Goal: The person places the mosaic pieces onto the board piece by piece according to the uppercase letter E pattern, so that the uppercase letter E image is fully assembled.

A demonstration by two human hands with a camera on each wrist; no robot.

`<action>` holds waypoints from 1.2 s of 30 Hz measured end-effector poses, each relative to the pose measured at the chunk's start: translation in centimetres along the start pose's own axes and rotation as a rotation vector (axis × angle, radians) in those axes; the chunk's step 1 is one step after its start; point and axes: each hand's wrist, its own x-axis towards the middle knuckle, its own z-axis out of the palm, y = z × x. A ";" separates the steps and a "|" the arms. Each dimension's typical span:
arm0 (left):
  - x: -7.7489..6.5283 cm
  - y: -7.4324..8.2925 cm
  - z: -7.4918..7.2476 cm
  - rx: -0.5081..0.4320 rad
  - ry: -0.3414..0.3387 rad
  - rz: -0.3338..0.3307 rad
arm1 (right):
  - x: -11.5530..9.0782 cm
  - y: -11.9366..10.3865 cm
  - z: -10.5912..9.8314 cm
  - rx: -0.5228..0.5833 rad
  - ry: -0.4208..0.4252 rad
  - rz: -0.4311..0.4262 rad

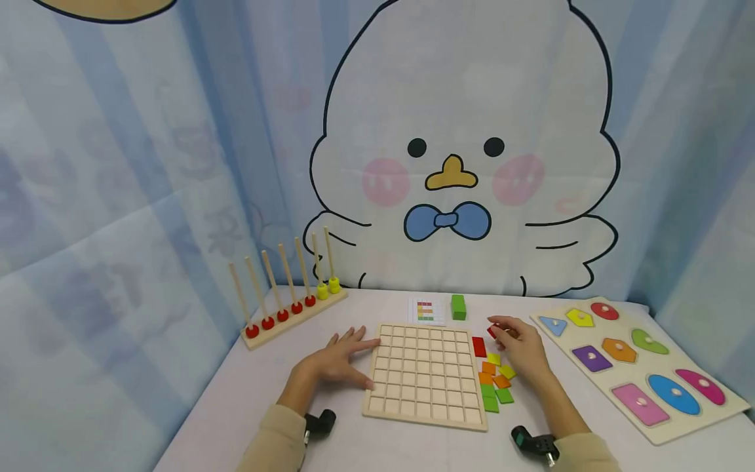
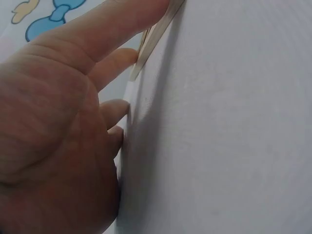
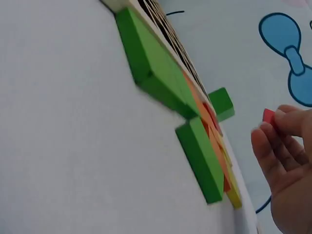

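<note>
A wooden grid board [image 1: 426, 373] with square cells lies on the white table. My left hand [image 1: 339, 362] rests at its left edge, fingers spread, with thumb and index finger touching the frame; the left wrist view shows the same contact. Above the table, right of the board, my right hand [image 1: 522, 344] pinches a small red tile [image 3: 268, 116] between thumb and fingertips. Along the board's right edge lie another red tile [image 1: 480, 347], yellow tiles [image 1: 494, 358], orange tiles [image 1: 488, 368] and green tiles [image 1: 489, 397], some of them overlapping or touching.
Behind the board lie a pattern card [image 1: 426, 311] and a green block [image 1: 458, 307]. A peg stand [image 1: 295, 318] with red and yellow beads is at the left. On the right lies a shape puzzle board [image 1: 639, 370]. A printed curtain [image 1: 460, 262] hangs behind the table.
</note>
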 end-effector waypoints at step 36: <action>-0.4 0.5 -0.1 0.019 -0.006 -0.016 | 2.2 -7.2 10.3 0.094 -0.317 -0.017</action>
